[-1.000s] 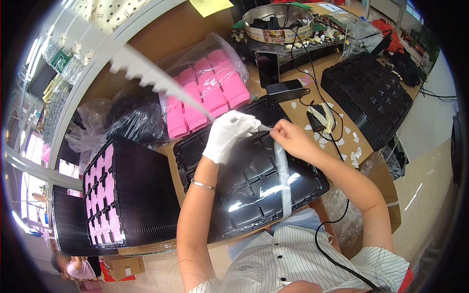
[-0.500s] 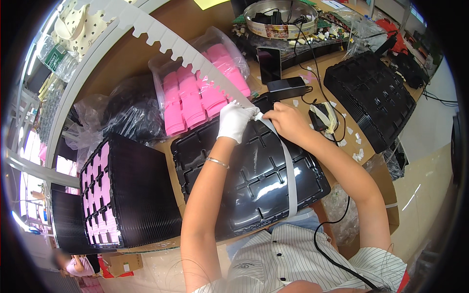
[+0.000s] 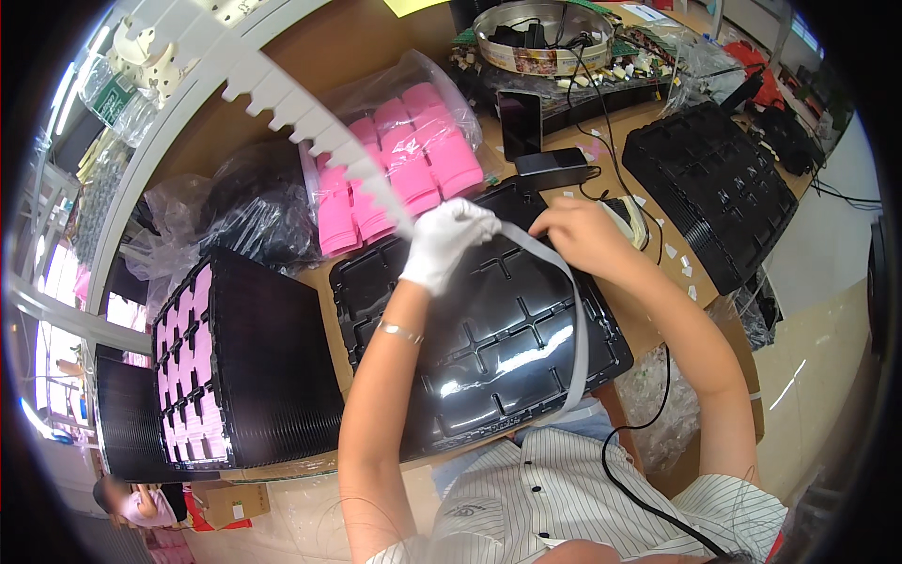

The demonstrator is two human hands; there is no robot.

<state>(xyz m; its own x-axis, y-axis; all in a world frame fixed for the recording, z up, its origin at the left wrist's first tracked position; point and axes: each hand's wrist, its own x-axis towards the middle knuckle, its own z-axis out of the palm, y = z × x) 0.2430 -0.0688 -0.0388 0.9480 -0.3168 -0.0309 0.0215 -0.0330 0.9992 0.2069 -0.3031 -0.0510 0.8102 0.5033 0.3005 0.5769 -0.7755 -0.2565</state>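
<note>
Clear plastic bag of pink blocks (image 3: 399, 169) is lying at the table's back, left of a dark-screened phone (image 3: 520, 124) leaning upright. Crumpled clear bags (image 3: 235, 211) are sitting further left. Yellow note (image 3: 413, 6) is showing at top edge. Cardboard box (image 3: 230, 503) is sitting on floor, lower left.

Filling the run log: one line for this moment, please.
left hand: gloved, gripping white strap | right hand: bare, on strap | strap looped over black tray
</note>
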